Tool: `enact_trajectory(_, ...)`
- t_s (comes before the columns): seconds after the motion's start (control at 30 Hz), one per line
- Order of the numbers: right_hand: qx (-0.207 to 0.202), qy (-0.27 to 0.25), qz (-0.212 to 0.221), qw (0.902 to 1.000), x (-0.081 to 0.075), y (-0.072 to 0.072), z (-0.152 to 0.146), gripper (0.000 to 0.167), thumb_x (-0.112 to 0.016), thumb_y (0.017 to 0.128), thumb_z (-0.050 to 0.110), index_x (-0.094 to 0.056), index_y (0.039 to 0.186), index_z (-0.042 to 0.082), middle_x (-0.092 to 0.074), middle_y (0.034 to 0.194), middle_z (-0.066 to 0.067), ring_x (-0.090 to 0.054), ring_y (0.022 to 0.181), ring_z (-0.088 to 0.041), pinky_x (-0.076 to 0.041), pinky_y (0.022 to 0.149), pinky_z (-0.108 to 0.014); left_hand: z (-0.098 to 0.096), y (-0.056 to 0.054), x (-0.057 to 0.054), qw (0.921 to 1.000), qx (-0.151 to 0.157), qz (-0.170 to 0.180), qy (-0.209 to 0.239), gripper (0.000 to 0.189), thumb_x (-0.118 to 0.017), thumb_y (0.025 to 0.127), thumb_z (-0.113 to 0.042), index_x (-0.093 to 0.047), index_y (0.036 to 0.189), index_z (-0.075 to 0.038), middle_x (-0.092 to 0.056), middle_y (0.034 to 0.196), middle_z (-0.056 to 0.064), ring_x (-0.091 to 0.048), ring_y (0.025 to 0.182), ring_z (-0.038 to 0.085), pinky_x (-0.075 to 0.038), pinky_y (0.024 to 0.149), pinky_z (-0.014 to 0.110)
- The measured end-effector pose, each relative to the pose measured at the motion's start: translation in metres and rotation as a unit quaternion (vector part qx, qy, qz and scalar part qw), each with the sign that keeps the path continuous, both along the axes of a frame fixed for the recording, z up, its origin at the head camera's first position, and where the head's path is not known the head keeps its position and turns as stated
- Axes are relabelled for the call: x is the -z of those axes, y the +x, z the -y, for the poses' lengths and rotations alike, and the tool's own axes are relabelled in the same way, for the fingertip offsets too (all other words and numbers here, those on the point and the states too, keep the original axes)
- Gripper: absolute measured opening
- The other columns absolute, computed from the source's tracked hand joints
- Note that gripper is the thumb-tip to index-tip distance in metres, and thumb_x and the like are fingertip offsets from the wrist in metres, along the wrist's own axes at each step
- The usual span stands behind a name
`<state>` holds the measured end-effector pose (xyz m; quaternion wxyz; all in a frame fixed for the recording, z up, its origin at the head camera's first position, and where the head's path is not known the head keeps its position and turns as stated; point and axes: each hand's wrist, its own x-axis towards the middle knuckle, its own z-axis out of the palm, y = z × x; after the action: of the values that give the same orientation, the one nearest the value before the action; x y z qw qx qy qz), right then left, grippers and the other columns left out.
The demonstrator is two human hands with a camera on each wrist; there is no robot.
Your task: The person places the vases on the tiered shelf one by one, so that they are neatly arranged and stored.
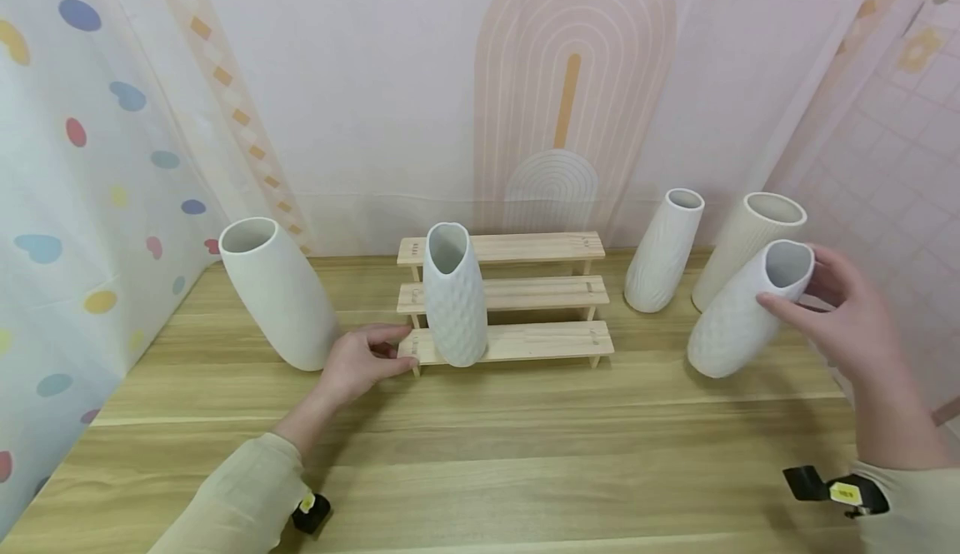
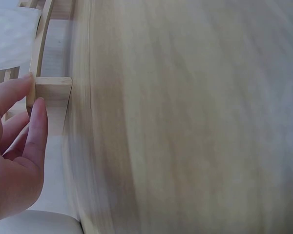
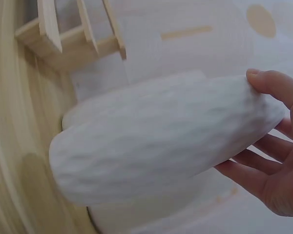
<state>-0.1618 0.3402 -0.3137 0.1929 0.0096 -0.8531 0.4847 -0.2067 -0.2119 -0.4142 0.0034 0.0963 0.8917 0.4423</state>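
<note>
My right hand (image 1: 858, 321) grips a white dimpled vase (image 1: 738, 321) near its rim, thumb on the near side and fingers behind. In the right wrist view this dimpled vase (image 3: 151, 141) is tilted, its base off the wooden table with a shadow below. My left hand (image 1: 362, 364) pinches the left end of a three-tier wooden display stand (image 1: 540, 341). In the left wrist view its thumb and fingertips sit on both sides of the lowest board (image 2: 37, 58). A second white dimpled vase (image 1: 456, 312), with a notched rim, stands upright on that board's left part.
A smooth white vase (image 1: 281, 296) stands left of the stand, close beside my left hand. Right of the stand are a slim carved white vase (image 1: 663, 254) and a wider ribbed vase (image 1: 738, 242), partly behind the held one. A patterned curtain (image 1: 360, 104) hangs behind the table (image 1: 525, 471).
</note>
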Motion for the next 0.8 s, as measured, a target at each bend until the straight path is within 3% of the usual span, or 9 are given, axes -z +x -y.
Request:
enact_trajectory(0.27,-0.089,-0.023,-0.047,0.9947,-0.012,-0.013,0.042,0.061,-0.075,0.082,-0.008,-0.057,0.134,0.018,-0.064,0.110,0.018,-0.062,0.096,0.002,-0.049,0.076,-0.012,0.000,0.000,0.000,1.0000,0.000,0.001,0.003,0.050,-0.085,0.080,-0.019,-0.069,0.124,-0.002,-0.064,0.125,0.016,-0.062,0.088,0.020,-0.051,0.072,0.027)
enact_trajectory(0.8,-0.150,-0.021,-0.046,0.9874,-0.019,-0.034,0.112,0.065,-0.081,0.079,-0.002,-0.053,0.137,0.007,-0.064,0.114,0.010,-0.063,0.099,-0.005,-0.052,0.077,-0.018,0.000,0.000,0.001,1.0000,0.000,-0.007,-0.006,0.049,-0.085,0.080,-0.020,-0.069,0.124,-0.003,-0.064,0.124,0.015,-0.062,0.088,0.019,-0.051,0.072,0.028)
